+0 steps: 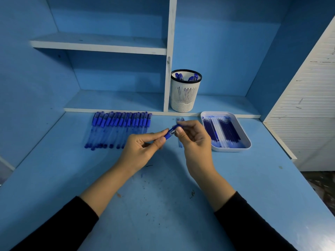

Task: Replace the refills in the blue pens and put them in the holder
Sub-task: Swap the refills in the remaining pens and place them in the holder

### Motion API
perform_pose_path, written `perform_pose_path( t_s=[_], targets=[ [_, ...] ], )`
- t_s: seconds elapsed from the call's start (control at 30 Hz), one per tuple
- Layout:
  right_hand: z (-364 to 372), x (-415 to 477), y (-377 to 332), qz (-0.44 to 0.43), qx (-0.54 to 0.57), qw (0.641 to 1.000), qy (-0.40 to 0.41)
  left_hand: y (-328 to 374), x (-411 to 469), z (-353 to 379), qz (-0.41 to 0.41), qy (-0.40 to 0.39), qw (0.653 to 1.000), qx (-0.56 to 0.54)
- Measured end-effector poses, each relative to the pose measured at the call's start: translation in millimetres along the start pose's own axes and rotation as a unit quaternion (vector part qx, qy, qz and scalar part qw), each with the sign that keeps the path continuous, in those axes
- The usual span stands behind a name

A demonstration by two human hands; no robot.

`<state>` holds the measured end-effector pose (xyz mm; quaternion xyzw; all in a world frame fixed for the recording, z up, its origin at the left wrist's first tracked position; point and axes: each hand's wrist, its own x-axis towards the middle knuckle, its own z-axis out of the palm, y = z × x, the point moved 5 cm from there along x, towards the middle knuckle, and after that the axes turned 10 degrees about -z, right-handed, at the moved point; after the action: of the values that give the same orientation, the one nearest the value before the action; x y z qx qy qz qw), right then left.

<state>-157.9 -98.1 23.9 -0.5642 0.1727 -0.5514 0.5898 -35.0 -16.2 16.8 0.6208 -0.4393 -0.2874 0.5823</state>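
Quantity on site: one white pen holder (184, 96), with four blue pen caps (190, 78) showing above its rim. One white tray (233, 150); the refills (226, 132) in it overlap, so no exact count is possible, but they number well over ten. The row of capped pens (119, 129) holds more than ten, packed too closely for an exact figure. One blue pen (171, 132) is held between two hands, the left hand (143, 147) and the right hand (194, 140). One shelf board (99, 45); one vertical divider (169, 60).
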Motion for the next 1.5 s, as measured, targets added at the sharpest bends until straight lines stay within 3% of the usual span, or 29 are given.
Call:
perform_pose_path(
  t_s=[0.5,0.83,1.0,1.17,1.3,1.4,1.5],
  targets=[
    [-4,14,-13,-0.024,-0.023,0.999,-0.033,2,-3,3,0.003,-0.012,1.000,0.012],
    [-19,22,-9,-0.005,0.028,0.999,0.037,1,-4,-7,-0.012,0.061,0.997,-0.040],
    [-14,16,7,0.042,-0.145,0.987,-0.050,-2,3,-24,0.000,0.137,0.990,-0.033],
    [-4,4,22,0.027,-0.338,0.929,-0.152,-4,6,-34,0.017,0.157,0.987,-0.020],
    [1,-1,23,-0.017,-0.429,0.881,-0.197,-6,8,-35,0.022,0.159,0.987,0.002],
    [1,-1,24,-0.009,-0.417,0.889,-0.191,-7,8,-33,0.015,0.154,0.988,0.022],
    [-1,2,19,0.039,-0.317,0.936,-0.149,-5,6,-31,0.032,0.142,0.988,0.055]
  ],
)
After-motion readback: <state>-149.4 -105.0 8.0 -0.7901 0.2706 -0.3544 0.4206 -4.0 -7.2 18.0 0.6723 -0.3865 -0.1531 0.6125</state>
